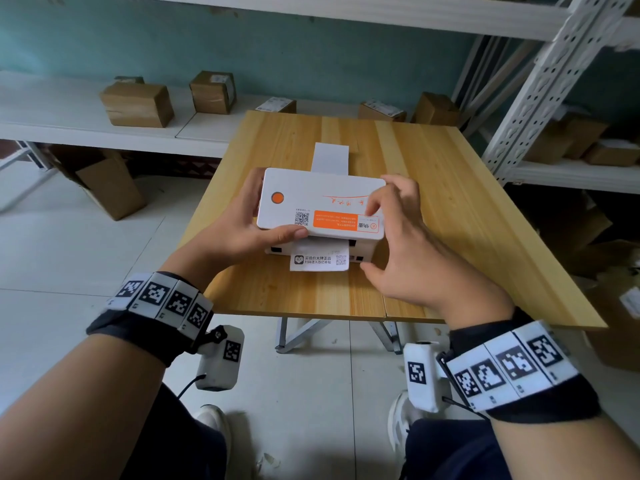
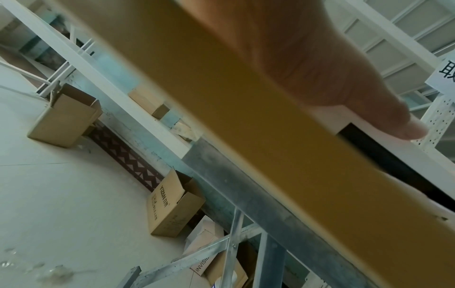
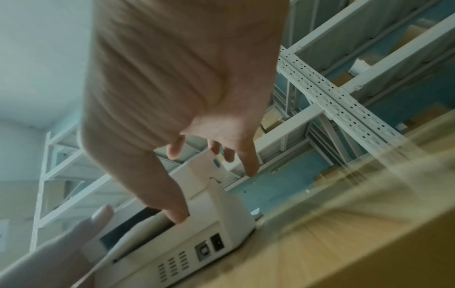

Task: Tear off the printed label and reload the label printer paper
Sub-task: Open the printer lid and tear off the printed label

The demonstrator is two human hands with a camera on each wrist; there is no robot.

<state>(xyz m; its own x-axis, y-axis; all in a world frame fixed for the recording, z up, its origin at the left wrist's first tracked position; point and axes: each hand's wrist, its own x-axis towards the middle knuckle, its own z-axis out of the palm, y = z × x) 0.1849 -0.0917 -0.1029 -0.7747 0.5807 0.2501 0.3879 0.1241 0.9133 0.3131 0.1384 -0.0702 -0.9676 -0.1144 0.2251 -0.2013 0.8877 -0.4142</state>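
Observation:
A white label printer (image 1: 322, 202) with an orange button stands on the wooden table (image 1: 450, 209). Its lid looks slightly lifted at the front. My left hand (image 1: 247, 221) grips the lid's left end, with the thumb along its front edge. My right hand (image 1: 394, 233) holds the right end, fingers on top and thumb at the front corner. In the right wrist view that thumb touches the gap under the lid of the printer (image 3: 221, 214). A printed label (image 1: 318, 262) sticks out of the front slot. Blank paper (image 1: 330, 157) runs out behind.
Cardboard boxes (image 1: 136, 103) sit on the low white shelf behind the table. A white metal rack (image 1: 540, 84) stands at the right, holding more boxes. An open box (image 1: 107, 188) lies on the floor at the left. The table's front edge (image 2: 246, 120) is near my wrists.

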